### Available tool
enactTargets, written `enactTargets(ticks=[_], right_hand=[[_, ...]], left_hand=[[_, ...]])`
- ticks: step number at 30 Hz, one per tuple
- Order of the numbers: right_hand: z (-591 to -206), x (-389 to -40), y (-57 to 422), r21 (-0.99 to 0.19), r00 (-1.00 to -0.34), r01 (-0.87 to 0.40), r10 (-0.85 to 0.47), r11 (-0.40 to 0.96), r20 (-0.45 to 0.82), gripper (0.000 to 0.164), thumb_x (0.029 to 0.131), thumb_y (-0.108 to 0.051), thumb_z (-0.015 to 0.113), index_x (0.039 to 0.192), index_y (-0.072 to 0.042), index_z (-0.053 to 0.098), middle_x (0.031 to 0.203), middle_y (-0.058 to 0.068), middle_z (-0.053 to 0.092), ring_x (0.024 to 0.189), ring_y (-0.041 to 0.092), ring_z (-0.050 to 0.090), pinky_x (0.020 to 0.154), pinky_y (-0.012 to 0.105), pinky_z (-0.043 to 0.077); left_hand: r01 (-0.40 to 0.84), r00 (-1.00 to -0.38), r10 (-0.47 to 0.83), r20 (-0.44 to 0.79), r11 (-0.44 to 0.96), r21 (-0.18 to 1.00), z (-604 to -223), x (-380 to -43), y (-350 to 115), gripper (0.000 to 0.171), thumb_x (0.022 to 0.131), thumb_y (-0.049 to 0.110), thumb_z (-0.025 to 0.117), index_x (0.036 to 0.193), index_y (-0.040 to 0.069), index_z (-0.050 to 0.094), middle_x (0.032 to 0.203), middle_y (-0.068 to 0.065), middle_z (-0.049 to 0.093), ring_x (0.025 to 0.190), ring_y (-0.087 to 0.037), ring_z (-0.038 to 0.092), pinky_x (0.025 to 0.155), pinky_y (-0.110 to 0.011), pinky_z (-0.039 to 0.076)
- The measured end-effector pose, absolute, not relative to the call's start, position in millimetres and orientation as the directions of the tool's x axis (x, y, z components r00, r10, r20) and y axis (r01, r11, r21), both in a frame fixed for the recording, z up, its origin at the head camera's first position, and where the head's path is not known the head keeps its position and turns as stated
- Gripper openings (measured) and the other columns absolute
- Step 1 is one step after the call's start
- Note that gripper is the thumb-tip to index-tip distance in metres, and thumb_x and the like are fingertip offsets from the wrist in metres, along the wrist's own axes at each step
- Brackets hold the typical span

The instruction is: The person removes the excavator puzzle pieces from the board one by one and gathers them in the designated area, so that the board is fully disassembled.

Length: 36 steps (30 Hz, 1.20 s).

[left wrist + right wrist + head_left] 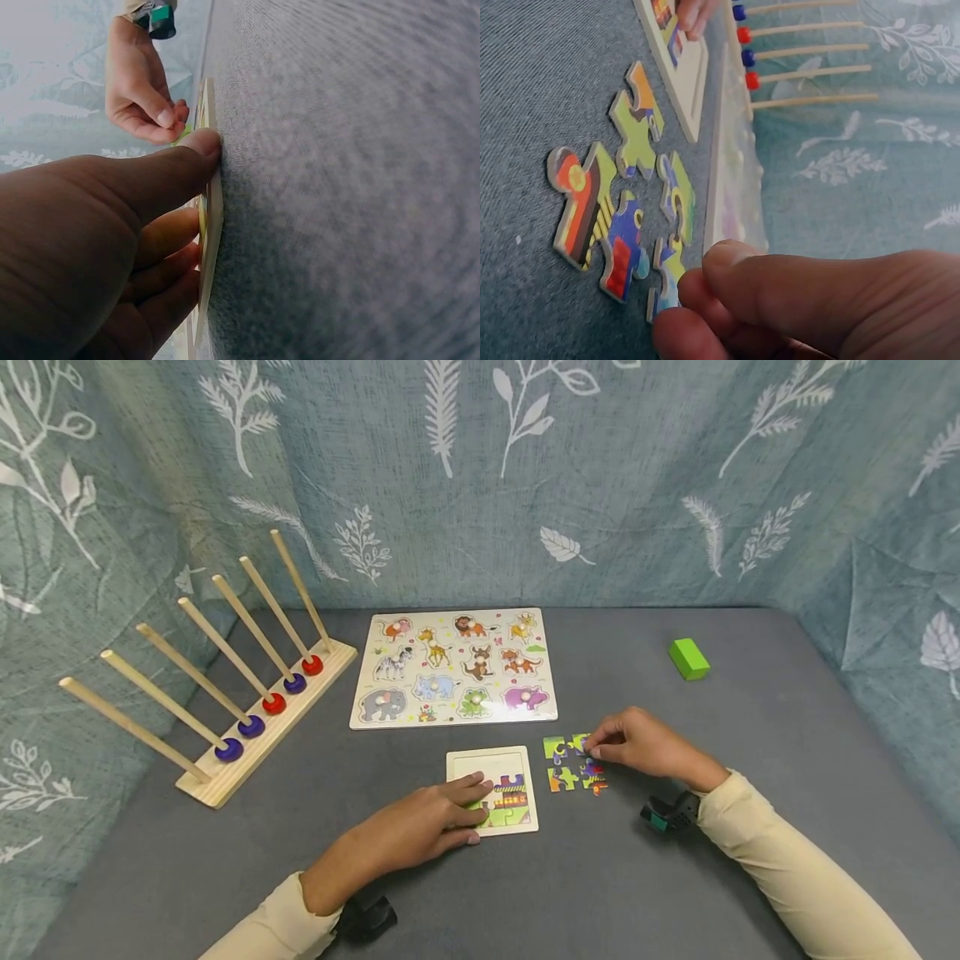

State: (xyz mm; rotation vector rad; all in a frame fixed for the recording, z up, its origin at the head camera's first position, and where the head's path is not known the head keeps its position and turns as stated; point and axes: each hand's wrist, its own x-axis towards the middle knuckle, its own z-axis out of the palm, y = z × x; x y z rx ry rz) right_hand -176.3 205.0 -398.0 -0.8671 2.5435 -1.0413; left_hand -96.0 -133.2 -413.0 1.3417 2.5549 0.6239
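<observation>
A small wooden puzzle tray (491, 761), part-filled with picture pieces, lies flat before me. My left hand (423, 822) rests on it, fingers extended over its left part and thumb along the near rim, covering some of the picture. Right of the tray, several loose jigsaw pieces (636, 135) lie on the cloth. My right hand (647, 745) is over the far right of this group, thumb and fingertips pinching a green and blue puzzle piece (669, 271). The fingers hide part of that piece. Beside it lies a blue and red piece (622, 251).
Behind the tray lies an animal peg puzzle board (453, 664). On the left, a wooden base (281, 717) carries upright dowels with red and purple beads. A green block (688, 659) sits at the back right. Patterned curtain (480, 510) hangs behind the grey table (637, 893).
</observation>
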Motion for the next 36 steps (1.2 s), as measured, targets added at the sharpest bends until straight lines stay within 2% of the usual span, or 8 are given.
enactTargets(ticks=[17, 24, 30, 36], right_hand=[[-397.3, -176.8, 172.5, -0.749, -0.746, -0.413, -0.664, 0.517, -0.047, 0.013, 0.091, -0.005, 0.067, 0.099, -0.002, 0.076, 0.09, 0.001, 0.073, 0.066, 0.005, 0.055, 0.058, 0.024, 0.046], [-397.5, -176.0, 158.4, -0.735, -0.712, -0.478, -0.702, 0.481, 0.004, 0.012, 0.09, -0.005, 0.068, 0.098, -0.004, 0.077, 0.093, -0.001, 0.073, 0.075, 0.004, 0.061, 0.066, 0.025, 0.051], [-396.7, -175.0, 148.6, -0.748, -0.698, -0.479, -0.716, 0.459, 0.008, 0.013, 0.091, -0.004, 0.067, 0.099, -0.004, 0.077, 0.09, -0.002, 0.072, 0.069, 0.005, 0.057, 0.062, 0.024, 0.049], [-396.0, -173.3, 139.7, -0.76, -0.681, -0.487, -0.731, 0.429, 0.024, 0.013, 0.091, -0.005, 0.068, 0.1, -0.002, 0.076, 0.095, 0.002, 0.073, 0.077, 0.005, 0.062, 0.068, 0.025, 0.052]], left_hand=[[0.737, -0.574, 0.819, 0.021, 0.505, 0.449, -412.7, -95.1, -134.6, 0.036, 0.096, 0.023, 0.063, 0.126, 0.004, 0.065, 0.145, -0.013, 0.047, 0.139, -0.03, 0.034, 0.104, -0.043, 0.04], [0.734, -0.577, 0.817, 0.021, 0.507, 0.451, -412.5, -95.6, -134.6, 0.036, 0.096, 0.023, 0.064, 0.126, 0.004, 0.066, 0.144, -0.014, 0.048, 0.139, -0.03, 0.035, 0.105, -0.043, 0.04], [0.72, -0.586, 0.81, 0.007, 0.516, 0.463, -410.8, -96.1, -134.7, 0.035, 0.096, 0.024, 0.064, 0.125, 0.005, 0.067, 0.145, -0.012, 0.047, 0.14, -0.028, 0.033, 0.106, -0.042, 0.038], [0.724, -0.582, 0.813, 0.009, 0.513, 0.462, -410.1, -96.4, -134.0, 0.035, 0.096, 0.024, 0.064, 0.125, 0.005, 0.067, 0.145, -0.012, 0.047, 0.139, -0.028, 0.034, 0.106, -0.042, 0.038]])
